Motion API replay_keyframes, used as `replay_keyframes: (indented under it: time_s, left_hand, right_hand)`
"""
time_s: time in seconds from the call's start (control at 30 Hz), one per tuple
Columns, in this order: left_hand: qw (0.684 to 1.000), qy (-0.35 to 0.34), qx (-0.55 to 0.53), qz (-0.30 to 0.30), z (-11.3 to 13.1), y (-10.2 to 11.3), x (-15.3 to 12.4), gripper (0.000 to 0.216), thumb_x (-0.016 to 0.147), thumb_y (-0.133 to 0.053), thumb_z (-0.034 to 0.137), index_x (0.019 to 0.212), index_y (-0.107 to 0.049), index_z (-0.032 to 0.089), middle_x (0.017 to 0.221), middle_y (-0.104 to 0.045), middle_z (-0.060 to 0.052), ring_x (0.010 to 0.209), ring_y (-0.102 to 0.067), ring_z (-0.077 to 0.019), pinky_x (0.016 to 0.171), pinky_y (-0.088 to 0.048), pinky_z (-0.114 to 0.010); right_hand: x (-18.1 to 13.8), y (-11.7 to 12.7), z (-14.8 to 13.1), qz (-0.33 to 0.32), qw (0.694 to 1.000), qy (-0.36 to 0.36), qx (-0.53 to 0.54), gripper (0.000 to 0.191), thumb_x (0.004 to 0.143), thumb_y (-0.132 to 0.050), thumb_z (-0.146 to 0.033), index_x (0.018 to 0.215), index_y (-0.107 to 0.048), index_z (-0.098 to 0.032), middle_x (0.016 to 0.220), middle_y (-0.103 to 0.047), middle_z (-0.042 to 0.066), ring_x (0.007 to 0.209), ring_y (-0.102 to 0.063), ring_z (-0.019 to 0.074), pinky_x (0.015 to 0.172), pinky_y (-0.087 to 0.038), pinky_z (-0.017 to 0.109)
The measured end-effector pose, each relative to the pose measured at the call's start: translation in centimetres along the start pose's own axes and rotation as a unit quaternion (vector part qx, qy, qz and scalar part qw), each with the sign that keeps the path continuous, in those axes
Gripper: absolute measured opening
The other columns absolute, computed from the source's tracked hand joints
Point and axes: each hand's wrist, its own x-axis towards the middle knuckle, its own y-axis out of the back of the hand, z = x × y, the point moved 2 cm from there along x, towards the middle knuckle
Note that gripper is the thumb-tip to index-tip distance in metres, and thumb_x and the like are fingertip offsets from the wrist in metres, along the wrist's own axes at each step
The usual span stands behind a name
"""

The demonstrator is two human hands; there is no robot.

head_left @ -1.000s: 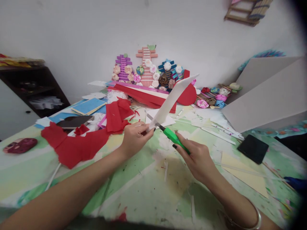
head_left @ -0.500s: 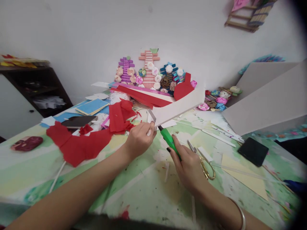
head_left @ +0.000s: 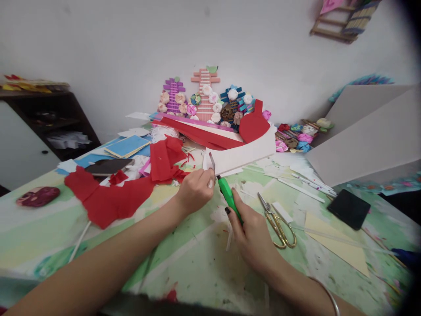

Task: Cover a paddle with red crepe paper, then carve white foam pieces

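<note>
A green utility knife is gripped in my right hand, its black collar pointing away from me. What looks like its long metal blade shows just beyond my left fingers, against a white foam board. My left hand is closed at the board's near left corner, with the fingertips partly hidden. Gold-handled scissors lie slightly open to the right of my right hand. Behind the board rests a red heart-shaped piece with a stem.
Red crepe paper covers part of the left side, near a dark phone and blue card. Paper-flower ornaments stand against the wall. A black square and yellow paper lie right. A large white panel leans there.
The white board has tipped down and its far right end is lower, showing more of the red piece. My right hand and the knife have shifted slightly left, uncovering the scissors.
</note>
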Motion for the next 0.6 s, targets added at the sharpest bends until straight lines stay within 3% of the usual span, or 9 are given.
replay_keyframes:
  time_s: [0.13,0.3,0.43,0.5,0.6]
  left_hand:
    - [0.999,-0.030,0.025,0.016,0.4,-0.4,0.2,0.028,0.082,-0.045,0.001,0.057,-0.049,0.014,0.056,-0.046,-0.003,0.055,-0.040,-0.0151,0.051,-0.025,-0.031]
    - [0.999,-0.036,0.033,0.001,1.0,-0.7,0.1,0.028,0.080,-0.045,0.002,0.055,-0.051,0.013,0.059,-0.049,-0.006,0.056,-0.040,-0.0162,0.052,-0.027,-0.031]
    - [0.999,-0.034,0.011,-0.014,1.3,-1.0,-0.1,0.028,0.080,-0.045,0.001,0.055,-0.051,0.014,0.058,-0.048,-0.006,0.058,-0.040,-0.0171,0.052,-0.026,-0.030]
    - [0.999,-0.032,0.009,-0.012,1.3,-1.2,-0.1,0.028,0.080,-0.045,0.002,0.056,-0.051,0.014,0.058,-0.047,-0.006,0.058,-0.040,-0.0169,0.052,-0.025,-0.030]
    - [0.999,-0.025,0.013,-0.022,1.1,-1.6,-0.4,0.028,0.080,-0.045,0.002,0.055,-0.051,0.014,0.058,-0.047,-0.006,0.057,-0.040,-0.0166,0.051,-0.026,-0.030]
  right_hand:
    - [-0.2,0.6,-1.3,-0.022,0.994,-0.034,0.105,0.047,0.089,-0.039,-0.020,0.136,-0.041,-0.017,0.111,-0.063,0.011,0.098,-0.060,0.0210,0.086,-0.048,0.036]
    - [-0.5,0.7,-1.7,-0.061,0.986,-0.067,0.142,0.052,0.088,-0.040,-0.020,0.139,-0.035,-0.015,0.109,-0.062,0.011,0.103,-0.057,0.0224,0.085,-0.047,0.037]
    - [-0.6,0.6,-1.3,-0.114,0.969,-0.111,0.189,0.054,0.088,-0.043,-0.023,0.140,-0.033,-0.015,0.080,-0.061,0.005,0.073,-0.059,0.0175,0.065,-0.050,0.029]
    - [-0.8,0.5,-1.0,-0.131,0.949,-0.141,0.251,0.054,0.090,-0.042,-0.026,0.141,-0.029,-0.017,0.066,-0.054,-0.001,0.055,-0.052,0.0122,0.053,-0.046,0.025]
    - [-1.2,0.4,-1.2,-0.148,0.916,-0.159,0.336,0.054,0.091,-0.040,-0.028,0.143,-0.024,-0.022,0.058,-0.043,-0.006,0.045,-0.042,0.0086,0.044,-0.040,0.021]
